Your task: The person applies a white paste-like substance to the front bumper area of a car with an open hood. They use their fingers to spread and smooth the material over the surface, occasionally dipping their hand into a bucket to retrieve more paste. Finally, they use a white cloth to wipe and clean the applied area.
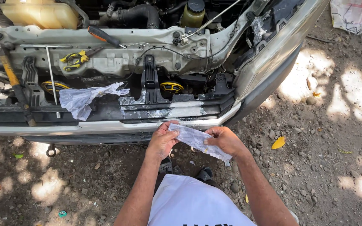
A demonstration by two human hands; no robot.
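I hold a folded strip of crumpled newspaper between both hands, just in front of the car's pale front bumper. My left hand pinches its left end. Gripping the right part is my right hand, and the paper's tail hangs below it. A second crumpled sheet of newspaper lies on the black panel behind the bumper, left of my hands. The bumper top near my hands shows scraped, patchy paint.
On the open engine bay front lie a hammer with a yellow handle, a long thin metal rod, yellow-handled pliers and an orange-handled screwdriver. The ground is stony dirt with a yellow leaf. A white bag sits far right.
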